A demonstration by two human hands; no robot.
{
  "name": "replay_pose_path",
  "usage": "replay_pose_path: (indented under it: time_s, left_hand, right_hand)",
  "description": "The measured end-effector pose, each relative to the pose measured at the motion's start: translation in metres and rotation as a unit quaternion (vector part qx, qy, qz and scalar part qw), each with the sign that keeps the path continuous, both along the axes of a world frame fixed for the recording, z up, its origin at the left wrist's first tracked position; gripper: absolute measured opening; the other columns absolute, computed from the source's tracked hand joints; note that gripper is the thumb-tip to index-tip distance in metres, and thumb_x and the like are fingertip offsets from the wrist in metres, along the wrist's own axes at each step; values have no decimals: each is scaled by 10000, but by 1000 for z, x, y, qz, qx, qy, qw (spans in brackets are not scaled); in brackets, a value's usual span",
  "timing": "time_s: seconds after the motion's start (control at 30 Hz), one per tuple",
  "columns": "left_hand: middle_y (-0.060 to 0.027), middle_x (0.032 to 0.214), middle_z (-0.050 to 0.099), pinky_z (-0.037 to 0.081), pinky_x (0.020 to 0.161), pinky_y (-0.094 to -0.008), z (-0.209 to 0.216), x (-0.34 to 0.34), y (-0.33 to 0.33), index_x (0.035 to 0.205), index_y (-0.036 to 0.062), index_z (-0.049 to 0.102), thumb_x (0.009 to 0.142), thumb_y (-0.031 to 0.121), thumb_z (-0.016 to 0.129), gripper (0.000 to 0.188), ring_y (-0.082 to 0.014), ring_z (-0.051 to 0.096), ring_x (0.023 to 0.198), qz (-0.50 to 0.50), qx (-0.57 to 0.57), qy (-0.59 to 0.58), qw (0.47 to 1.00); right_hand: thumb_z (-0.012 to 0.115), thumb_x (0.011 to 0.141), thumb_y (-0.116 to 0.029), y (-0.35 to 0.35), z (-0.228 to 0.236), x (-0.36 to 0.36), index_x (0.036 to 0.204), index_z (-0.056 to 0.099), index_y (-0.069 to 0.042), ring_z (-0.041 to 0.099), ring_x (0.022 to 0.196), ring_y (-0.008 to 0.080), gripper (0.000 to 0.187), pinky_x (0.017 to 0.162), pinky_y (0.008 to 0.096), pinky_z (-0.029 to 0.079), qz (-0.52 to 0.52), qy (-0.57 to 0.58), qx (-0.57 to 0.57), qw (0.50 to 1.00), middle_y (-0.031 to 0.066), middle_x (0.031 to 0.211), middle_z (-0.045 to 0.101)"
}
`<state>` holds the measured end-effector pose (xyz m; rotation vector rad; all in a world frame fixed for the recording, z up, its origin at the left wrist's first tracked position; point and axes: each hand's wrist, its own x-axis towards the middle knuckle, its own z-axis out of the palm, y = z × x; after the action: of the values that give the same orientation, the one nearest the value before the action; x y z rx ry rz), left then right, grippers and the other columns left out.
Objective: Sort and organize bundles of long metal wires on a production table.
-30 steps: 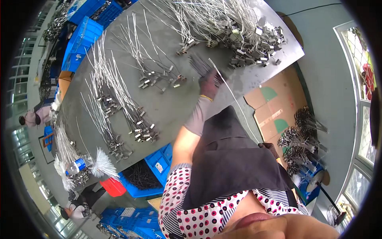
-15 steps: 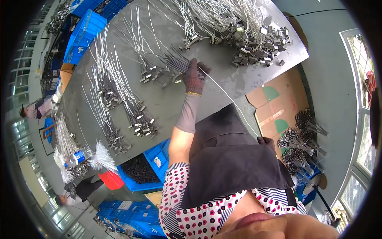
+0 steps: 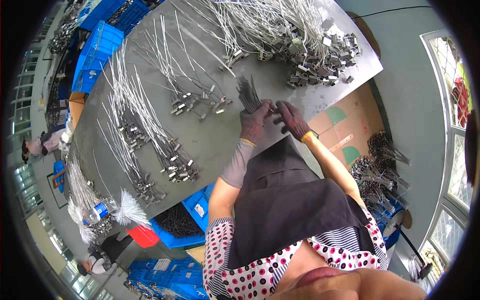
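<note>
My left hand (image 3: 254, 122), in a dark glove with a yellow cuff edge, is closed around a bundle of thin dark sleeves (image 3: 246, 94) above the grey table. The sleeves point away from me. My right hand (image 3: 294, 120), gloved alike, is just right of the left fingertips, its fingers bent and apart; nothing shows in them. A pale wire (image 3: 210, 49), smeared by motion, stretches from the far side of the bundle toward the back left. Whether it runs into the bundle is hidden. Small metal-ended cables (image 3: 192, 100) lie left of the bundle.
A large heap of cable connectors (image 3: 320, 55) covers the table's back right. More cable bunches (image 3: 175, 155) lie to the left on the grey tabletop (image 3: 215, 145). Blue crates (image 3: 97, 55), cardboard (image 3: 345, 132) and stacked cable bundles (image 3: 372, 172) surround the table. Two people are at far left.
My right hand has come up from low right to beside the left. The pale wire that ran between my hands now stretches beyond the bundle. The sleeves have turned to point away from me.
</note>
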<state>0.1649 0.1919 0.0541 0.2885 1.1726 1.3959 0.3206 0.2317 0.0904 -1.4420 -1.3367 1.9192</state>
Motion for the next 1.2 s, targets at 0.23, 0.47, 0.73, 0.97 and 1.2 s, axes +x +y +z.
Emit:
replay_pose_path:
  time_s: [0.23,0.47,0.73,0.97,1.2]
  left_hand:
    - [-7,774,677,465,579,-251,20,-36,33,914,25,726,821,251,773,248,-81,599,652,-81,-121,132,980]
    - [-5,622,623,479,594,-273,-10,-106,32,821,40,715,837,308,729,269,-118,597,602,5,-107,254,961]
    - [-31,678,663,499,567,-286,-3,-117,27,823,5,710,845,255,757,256,-130,611,574,-6,-78,360,930]
    - [-39,751,674,500,588,-277,7,-46,41,858,8,706,854,281,777,283,-123,612,622,-35,-108,120,986]
    - [-131,842,690,604,744,-454,-61,6,64,959,10,668,923,198,670,191,-272,692,746,-86,38,-60,994]
  right_hand:
    - [476,989,-488,79,-54,-74,1273,528,-27,671,922,412,543,774,480,549,56,-170,608,774,247,1112,645]
    - [566,917,-316,143,-32,-99,1198,589,-22,659,994,436,407,843,509,519,-66,-362,419,830,277,1019,677]
    - [607,900,-301,113,-75,-73,1043,616,-60,641,898,449,280,748,507,514,90,-395,353,844,263,954,670]
    - [652,940,-154,4,-51,-3,1129,699,-42,623,761,107,224,688,280,508,-118,-150,340,921,74,870,711]
    - [608,982,-257,-110,18,101,998,720,6,599,661,87,286,600,251,474,-40,-75,-85,993,48,717,651]
